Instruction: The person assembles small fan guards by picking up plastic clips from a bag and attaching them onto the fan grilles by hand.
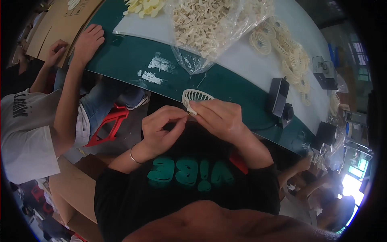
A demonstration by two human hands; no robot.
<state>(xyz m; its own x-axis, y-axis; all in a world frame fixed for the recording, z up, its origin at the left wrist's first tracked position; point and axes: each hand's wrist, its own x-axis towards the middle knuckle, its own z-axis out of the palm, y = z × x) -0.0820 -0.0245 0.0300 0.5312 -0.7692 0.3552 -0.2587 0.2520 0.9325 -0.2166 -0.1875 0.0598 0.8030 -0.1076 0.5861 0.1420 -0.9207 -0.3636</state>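
My right hand (219, 119) is closed on a cream slotted plastic part (196, 96), which it holds at the near edge of the green table. Just left of it, my left hand (164, 126) pinches a tiny yellowish piece against the lower end of that part; the piece is too small to make out well. Beyond my hands lies a clear plastic bag (201, 32) full of small cream pieces. Several more slotted cream parts (296, 60) are piled on the white sheet to the right.
A black box-shaped device (278, 97) with a cable stands on the green table (125, 60) at the right. Pale yellow pieces (144, 7) lie at the back. A co-worker's arm (68, 97) rests at the left, near cardboard. Other people are at the lower right.
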